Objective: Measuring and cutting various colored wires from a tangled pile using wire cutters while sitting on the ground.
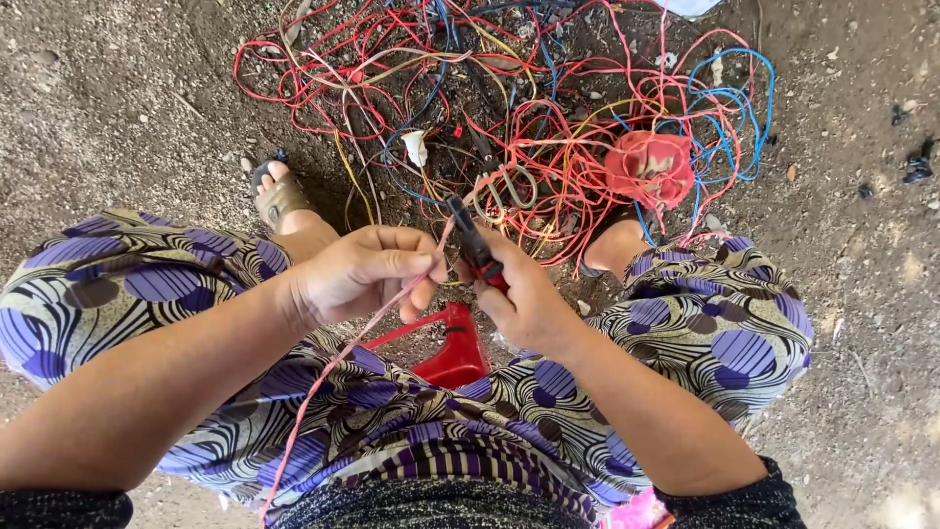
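— What has the left hand got?

— A thin pink wire. The fingers are curled shut around it, thumb pressed over the top, and the wire runs from that grip down across the lap toward the lower edge of the view, over the patterned purple skirt.

— And the right hand?

— Closed on a small cutter with red and black handles. The tool's dark tip points up and away from the person, and it sits right where the pink wire leaves the left fist (whether the blades are actually biting the wire, I cannot tell). The two hands are almost touching, held above the knees.

— What lies beyond them?

— A big tangle of wires on the bare dirt ground, mostly red, with blue, yellow and dark strands mixed in; it spreads across the upper middle of the ground. The pink wire's upper end seems to lead toward that heap. At the right side of the tangle sits a crumpled red lump, cloth or plastic, hard to say which.

— Anything under the hands?

— A red plastic object shows between the knees, partly hidden by the hands. A sandalled foot rests on the dirt at the left edge of the tangle, and the other foot is mostly covered by wires on the right.
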